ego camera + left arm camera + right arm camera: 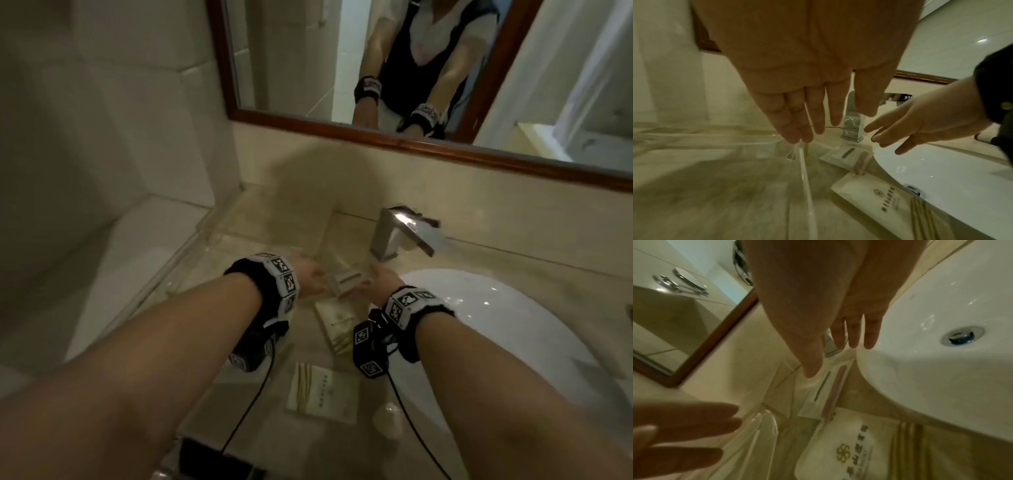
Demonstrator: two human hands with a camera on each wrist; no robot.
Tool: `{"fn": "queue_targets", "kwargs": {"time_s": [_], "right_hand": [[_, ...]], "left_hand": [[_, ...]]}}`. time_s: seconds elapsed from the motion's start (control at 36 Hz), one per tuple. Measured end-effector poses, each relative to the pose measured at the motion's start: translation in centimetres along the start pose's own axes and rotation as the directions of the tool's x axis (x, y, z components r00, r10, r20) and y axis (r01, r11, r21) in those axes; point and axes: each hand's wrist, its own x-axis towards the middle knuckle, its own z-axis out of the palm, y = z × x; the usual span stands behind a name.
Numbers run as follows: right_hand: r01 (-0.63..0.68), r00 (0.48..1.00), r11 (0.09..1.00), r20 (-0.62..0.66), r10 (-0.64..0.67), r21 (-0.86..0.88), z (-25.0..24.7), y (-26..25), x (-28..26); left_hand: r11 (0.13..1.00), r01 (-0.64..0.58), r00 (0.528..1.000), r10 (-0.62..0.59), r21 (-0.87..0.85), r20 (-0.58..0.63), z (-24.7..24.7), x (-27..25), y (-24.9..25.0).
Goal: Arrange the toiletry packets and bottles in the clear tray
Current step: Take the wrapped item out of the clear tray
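Observation:
A small clear packet [347,282] with two slim items inside lies on the counter in front of the tap, between my two hands. My left hand [313,279] hovers at its left with straight fingers, over the near right corner of the clear tray [202,229]. My right hand [371,282] is at its right, fingers straight too. In the right wrist view the thumb tip [812,369] is at the packet's [824,389] far end; whether it touches I cannot tell. Two cream printed packets [337,325] [322,390] lie nearer me. Neither hand holds anything.
A chrome tap [394,236] stands just behind the hands, and the white sink [496,325] fills the right. A small pale round bottle or cap [387,416] sits near the sink's front rim. A dark phone [212,459] lies at the counter's near edge. The wood-framed mirror [411,144] hangs above.

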Motion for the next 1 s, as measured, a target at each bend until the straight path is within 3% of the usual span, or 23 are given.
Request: {"fn": "queue_targets", "kwargs": {"time_s": [0.14,0.22,0.36,0.44,0.56,0.72,0.89,1.0], "right_hand": [[-0.160,0.987,0.983,-0.013,0.160,-0.091,0.4,-0.9,1.6],[-0.213,0.977,0.953,-0.059,0.205,-0.216,1.1,-1.0,2.2],[-0.258,0.966,0.933,-0.095,0.241,-0.252,1.2,-1.6,1.7],[-0.268,0.962,0.962,0.041,0.270,-0.049,0.1,-1.2,1.2],[-0.183,0.977,0.971,-0.076,0.197,0.156,-1.8,-0.7,0.4],[-0.083,0.989,0.890,-0.069,0.127,0.449,-4.4,-1.7,-1.8],[-0.053,0.989,0.838,0.146,-0.032,0.543,-4.0,-5.6,-5.2],[-0.059,0.980,0.859,0.195,-0.048,0.509,-1.2,-8.1,-5.2]], "left_hand": [[0.998,-0.053,0.997,0.055,-0.040,0.047,0.0,1.7,-1.5],[0.995,-0.077,0.996,0.080,-0.060,0.050,0.3,2.3,-2.0],[0.992,-0.099,0.993,0.103,-0.079,0.052,0.5,2.3,-2.8],[0.990,-0.101,0.993,0.107,-0.101,0.053,0.5,2.2,-2.8],[0.988,-0.061,0.997,0.067,-0.144,0.035,0.1,1.7,-2.6],[0.928,0.006,0.998,-0.028,-0.373,-0.054,-0.5,0.8,-2.0],[0.704,0.007,0.977,-0.156,-0.710,-0.145,-1.2,-0.8,-3.2],[0.720,0.053,0.963,-0.221,-0.692,-0.156,-1.1,-2.1,-6.1]]}}
